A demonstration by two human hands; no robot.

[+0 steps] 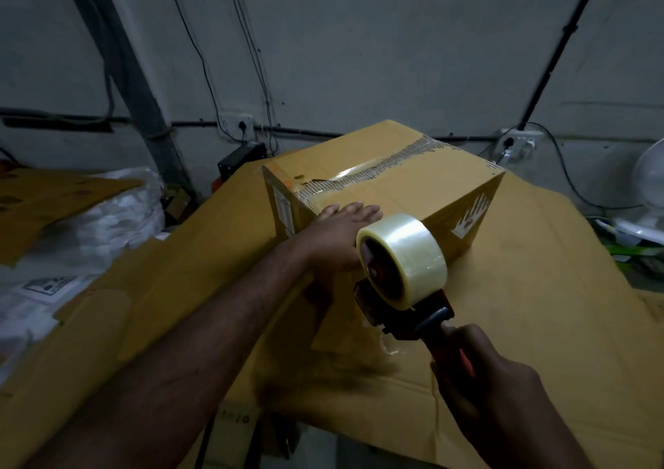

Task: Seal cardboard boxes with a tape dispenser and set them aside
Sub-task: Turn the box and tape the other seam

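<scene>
A closed brown cardboard box [402, 188] sits on a table covered with flat cardboard [539, 289]. A strip of clear tape runs along its top seam and over the near left corner. My left hand [337, 233] lies flat, fingers spread, on the box's near top edge. My right hand [478, 368] grips the handle of a red tape dispenser [406, 310] carrying a roll of clear tape [406, 253]. The dispenser is just in front of the box's near side, its head pointing down and left.
Flattened cardboard sheets [54, 195] and white plastic bags [107, 224] lie at the left. Wall sockets [517, 143] and hanging cables run along the grey wall behind. A white fan [646, 181] stands at the far right. A black device [240, 161] sits behind the table.
</scene>
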